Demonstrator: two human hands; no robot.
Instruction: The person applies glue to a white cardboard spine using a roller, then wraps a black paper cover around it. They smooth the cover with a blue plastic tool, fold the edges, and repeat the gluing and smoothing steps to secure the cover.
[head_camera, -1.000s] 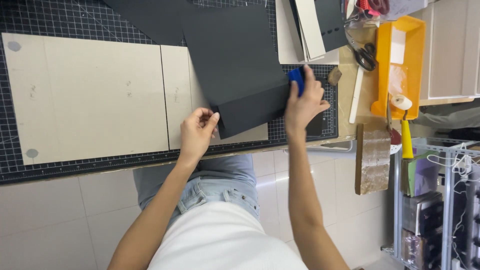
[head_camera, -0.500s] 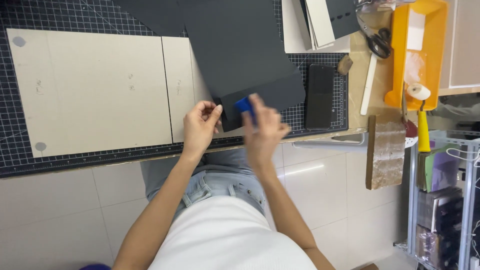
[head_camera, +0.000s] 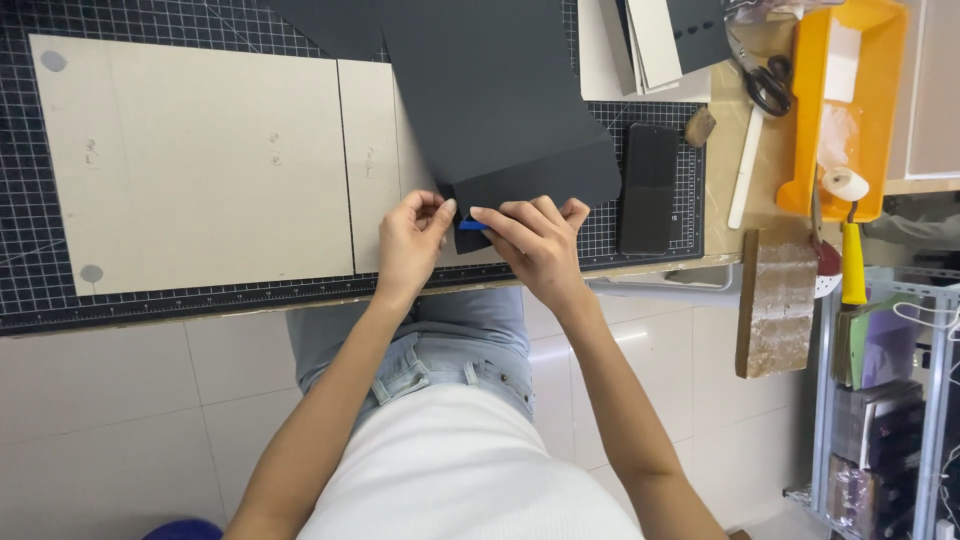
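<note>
Fingers of the left hand (head_camera: 412, 235) pinch the near corner of the black paper sheet (head_camera: 500, 100) on the cutting mat (head_camera: 200, 300); the right hand (head_camera: 535, 240) presses a small blue tool (head_camera: 470, 226) against that edge, fingers together

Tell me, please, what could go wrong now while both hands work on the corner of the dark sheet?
The right hand presses a small blue tool toward the left hand; a slip might hit those fingers. The dark sheet lies loose over the grey board and might shift, possibly leaving a crooked edge.
</note>
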